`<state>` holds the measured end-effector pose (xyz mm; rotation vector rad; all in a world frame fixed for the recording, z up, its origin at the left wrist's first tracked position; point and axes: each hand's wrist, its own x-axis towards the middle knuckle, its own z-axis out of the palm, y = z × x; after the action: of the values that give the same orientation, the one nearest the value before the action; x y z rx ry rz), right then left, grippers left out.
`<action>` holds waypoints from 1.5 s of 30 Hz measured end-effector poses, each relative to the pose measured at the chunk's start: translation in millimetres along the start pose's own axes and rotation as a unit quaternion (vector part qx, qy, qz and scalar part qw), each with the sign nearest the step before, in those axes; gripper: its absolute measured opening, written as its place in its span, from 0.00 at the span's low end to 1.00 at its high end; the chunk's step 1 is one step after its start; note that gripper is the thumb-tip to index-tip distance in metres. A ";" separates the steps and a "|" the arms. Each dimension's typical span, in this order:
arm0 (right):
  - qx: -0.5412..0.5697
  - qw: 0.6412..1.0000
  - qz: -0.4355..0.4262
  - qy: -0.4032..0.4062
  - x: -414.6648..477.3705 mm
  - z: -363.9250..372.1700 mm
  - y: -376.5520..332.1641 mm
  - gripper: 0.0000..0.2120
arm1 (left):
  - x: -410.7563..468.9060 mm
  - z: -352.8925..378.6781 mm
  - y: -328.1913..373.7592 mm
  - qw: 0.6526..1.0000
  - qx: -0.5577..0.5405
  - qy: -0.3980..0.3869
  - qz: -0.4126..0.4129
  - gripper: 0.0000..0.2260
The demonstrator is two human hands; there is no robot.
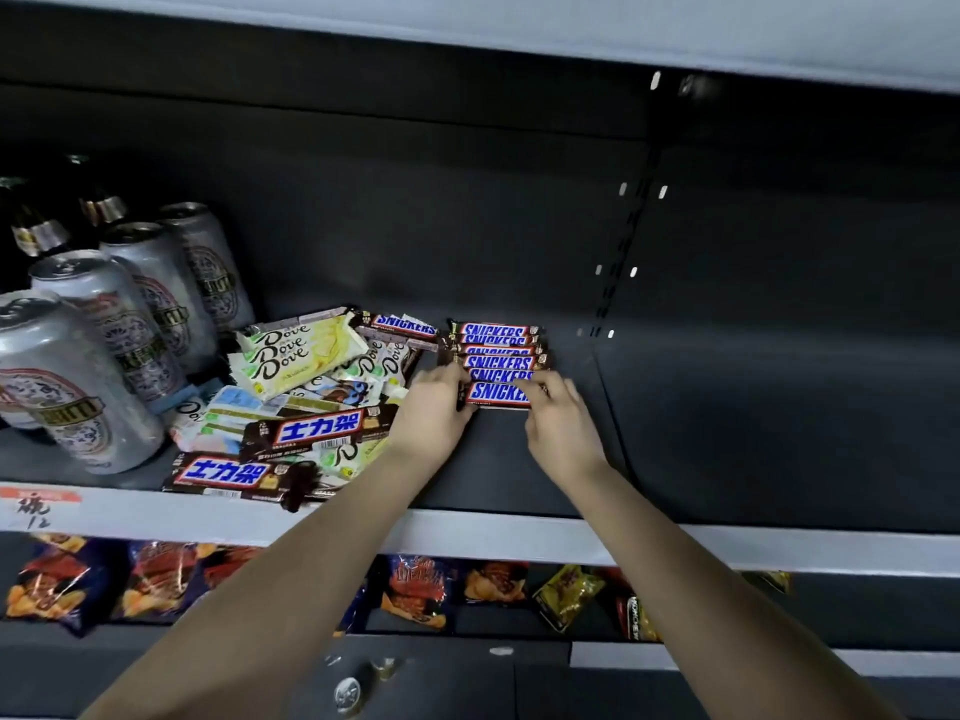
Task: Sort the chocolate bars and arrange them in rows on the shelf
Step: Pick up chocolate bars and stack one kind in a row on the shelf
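head, front Snickers bar (496,393) handling: probably light, fairly stiff, slick wrapper; best taken by the ends.
look: brown wrapper, blue logo on white.
where: on the shelf (519,470), nearest in the Snickers row (496,350), right of the mixed pile (311,387).
left hand (434,407): pinches its left end.
right hand (558,413): pinches its right end.

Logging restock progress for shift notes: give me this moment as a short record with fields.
left hand: holds left end of front Snickers bar
right hand: holds its right end
Snickers row: overlapping bars, middle of shelf
unsorted pile: Dove and Snickers bars, left of the row
cans: far left
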<state>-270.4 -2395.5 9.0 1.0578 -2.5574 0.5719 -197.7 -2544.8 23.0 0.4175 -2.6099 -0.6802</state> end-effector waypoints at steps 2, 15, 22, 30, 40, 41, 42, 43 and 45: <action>0.018 1.000 0.007 -0.008 0.0 2.5 1.7 0.23 | 1.5 0.2 -1.2 1.000 -0.006 0.007 -0.006 0.14; 0.002 0.997 0.077 0.028 -1.6 4.2 5.1 0.17 | 2.0 3.0 -2.2 0.999 -0.018 0.016 -0.026 0.13; 0.063 0.994 0.086 0.026 -1.3 3.2 5.9 0.15 | 2.2 4.9 -2.2 0.999 -0.020 0.016 -0.031 0.18; 0.096 0.989 0.113 0.015 2.3 1.6 2.5 0.21 | 2.6 6.7 -3.2 0.999 -0.024 0.021 -0.034 0.22; 0.042 0.992 0.109 0.049 0.1 -1.5 -1.1 0.19 | 0.0 4.4 -0.9 0.998 -0.049 0.030 -0.028 0.24; 0.036 0.993 0.102 0.052 0.1 -2.3 -2.3 0.19 | -0.3 2.8 0.2 0.997 -0.061 0.037 -0.022 0.23; 0.030 0.994 0.091 0.053 0.1 -3.2 -4.1 0.19 | -0.4 0.6 1.3 0.996 -0.079 0.048 -0.016 0.22; 0.023 0.995 0.076 0.054 0.2 -4.4 -6.2 0.18 | -0.5 -1.9 2.5 0.993 -0.099 0.064 -0.011 0.20; 0.008 0.997 0.033 0.063 2.1 -6.8 -12.5 0.17 | -0.6 -8.0 5.6 0.986 -0.134 0.099 -0.012 0.18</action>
<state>-261.8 -2401.6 18.8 0.9151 -2.4898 0.6547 -194.5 -2543.0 32.2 0.4106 -2.2924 -0.9325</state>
